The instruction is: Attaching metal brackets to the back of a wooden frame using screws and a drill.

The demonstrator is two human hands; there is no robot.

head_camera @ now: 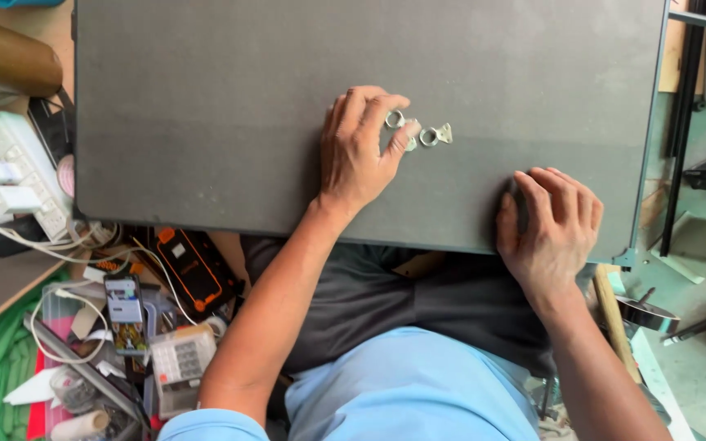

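Head view: my left hand (359, 147), fingers spread, touches small metal rings (418, 131) at its 2 o'clock; right hand (547, 224), holding nothing, grips grey desk (206, 122) edge.

- Left hand (361, 147) lay palm down, forearm extended forward, fingers curled, fingertips (399, 140) pressed down.
- Right hand (549, 229) rested palm down, fingers bent, knuckles raised.
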